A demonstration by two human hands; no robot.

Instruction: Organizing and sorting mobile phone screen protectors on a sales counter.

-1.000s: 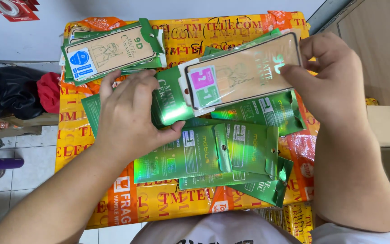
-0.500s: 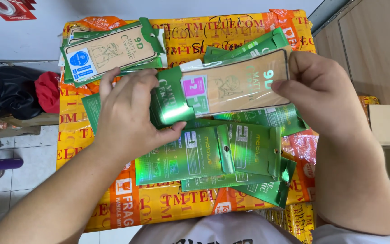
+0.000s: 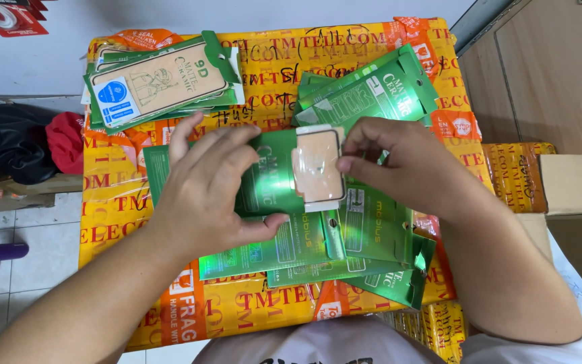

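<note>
At the centre of the frame the left hand (image 3: 213,195) grips a shiny green sleeve package (image 3: 271,176), fingers spread over its top and the thumb tucked beneath its lower edge. The right hand (image 3: 405,168) pinches the end of a tan insert card with a white border (image 3: 318,168), which sticks partway out of the sleeve's right end; the fingertips (image 3: 346,164) press on the card's right edge.

Both hands hover just above a loose heap of matching green packages (image 3: 345,243) spread across the lower middle of the frame. Another fanned pile of green packages (image 3: 372,91) lies at upper centre right, touching the back of the right hand's fingers. At upper left sits a separate stack of filled packages (image 3: 159,81), the top one showing a tan card with a blue and white label.

Everything rests on a carton wrapped in yellow and orange tape (image 3: 271,61). Brown cardboard boxes (image 3: 574,182) stand at the right edge, and a dark bag with red cloth (image 3: 28,141) lies on the floor at left.
</note>
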